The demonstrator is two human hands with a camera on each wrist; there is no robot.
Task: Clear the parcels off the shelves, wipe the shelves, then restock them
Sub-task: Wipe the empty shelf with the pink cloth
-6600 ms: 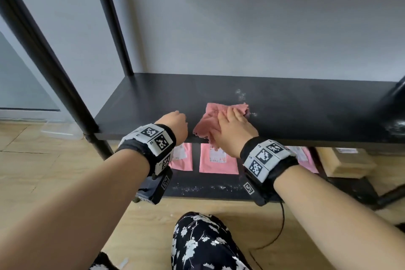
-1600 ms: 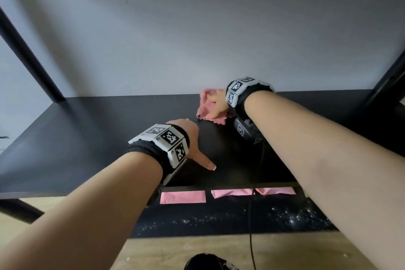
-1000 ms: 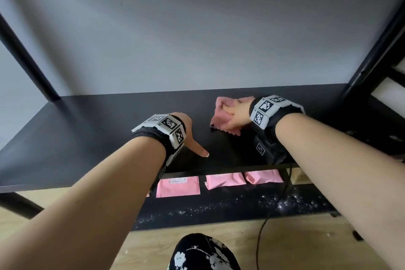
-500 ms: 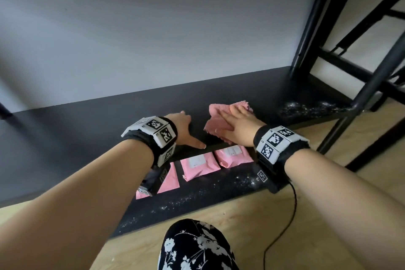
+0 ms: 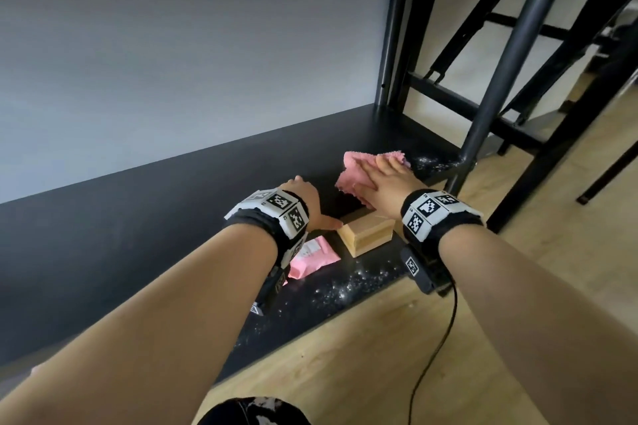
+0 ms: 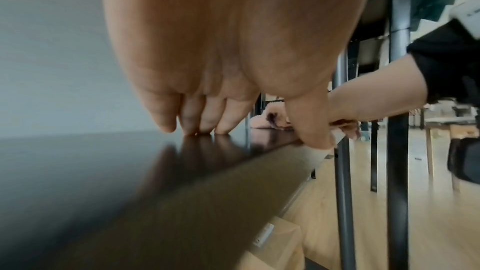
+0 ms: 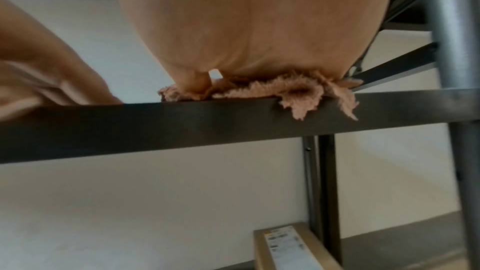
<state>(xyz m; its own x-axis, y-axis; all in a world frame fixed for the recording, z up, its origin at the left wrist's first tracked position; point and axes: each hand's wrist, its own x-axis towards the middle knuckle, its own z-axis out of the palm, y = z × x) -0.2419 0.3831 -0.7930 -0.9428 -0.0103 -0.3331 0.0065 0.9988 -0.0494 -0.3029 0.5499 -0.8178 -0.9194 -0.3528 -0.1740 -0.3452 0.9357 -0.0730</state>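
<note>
Your right hand (image 5: 383, 188) is lying flat, fingers straight, pressing the pink cloth (image 5: 355, 171) onto the black shelf (image 5: 138, 217), right at its front edge near the right post (image 5: 500, 79); a corner of cloth is hanging over the lip. Your left hand (image 5: 303, 198) is resting open, fingertips (image 6: 192, 124) touching the shelf, thumb at the edge. Below, a box (image 5: 366, 235) and pink parcel (image 5: 312, 257) are sitting on the lower shelf (image 5: 345, 290). Bare shelf is stretching away to your left.

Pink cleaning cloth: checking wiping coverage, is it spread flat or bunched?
Bunched. The pink fluffy cloth lies crumpled in folds under the right hand, one corner overhanging the black shelf edge.
</note>
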